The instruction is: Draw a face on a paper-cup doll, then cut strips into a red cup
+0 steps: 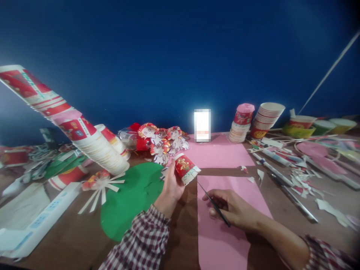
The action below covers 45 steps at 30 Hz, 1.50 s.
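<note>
My left hand (173,184) is closed around a small red and white paper cup (185,168) with gold print, tilted so that its cut white edge faces right. In my right hand (230,208) is a slim dark tool (216,207), its fingers closed on it; the thin tip points up-left and lies close to the cup's lower right corner. Whether the tip touches the cup, I cannot tell. Below my right hand lies a pink sheet (222,240). Behind the cup stand several paper figures (159,140) with red and yellow trim.
Long leaning stack of paper cups (98,155) at the left, beside a green sheet (132,202). A paper cup cut into strips (102,185) lies there. More cup stacks (267,118) stand back right. Paper scraps (303,180) and pens (295,202) lie right. A power strip (42,221) is front left.
</note>
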Each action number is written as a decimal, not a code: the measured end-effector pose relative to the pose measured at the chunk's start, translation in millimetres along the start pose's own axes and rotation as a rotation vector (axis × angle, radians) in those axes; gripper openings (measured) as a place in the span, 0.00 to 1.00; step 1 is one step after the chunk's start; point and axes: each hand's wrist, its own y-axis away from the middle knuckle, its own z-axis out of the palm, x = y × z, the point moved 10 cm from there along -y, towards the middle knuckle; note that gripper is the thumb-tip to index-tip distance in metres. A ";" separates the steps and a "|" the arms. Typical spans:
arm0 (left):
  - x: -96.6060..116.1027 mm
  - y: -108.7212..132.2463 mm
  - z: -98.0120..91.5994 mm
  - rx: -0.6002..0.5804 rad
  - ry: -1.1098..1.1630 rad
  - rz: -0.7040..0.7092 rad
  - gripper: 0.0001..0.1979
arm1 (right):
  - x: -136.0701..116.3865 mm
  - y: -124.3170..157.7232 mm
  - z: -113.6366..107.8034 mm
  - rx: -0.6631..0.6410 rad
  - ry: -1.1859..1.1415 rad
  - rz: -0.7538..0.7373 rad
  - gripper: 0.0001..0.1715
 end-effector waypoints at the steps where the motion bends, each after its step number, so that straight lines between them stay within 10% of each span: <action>1: -2.1 1.4 -0.1 0.014 -0.011 -0.017 0.15 | -0.1 -0.3 0.1 -0.002 -0.017 -0.003 0.17; 45: -17.2 7.4 5.1 -0.044 -0.034 -0.040 0.13 | 6.1 -3.2 -1.5 0.050 -0.126 0.002 0.13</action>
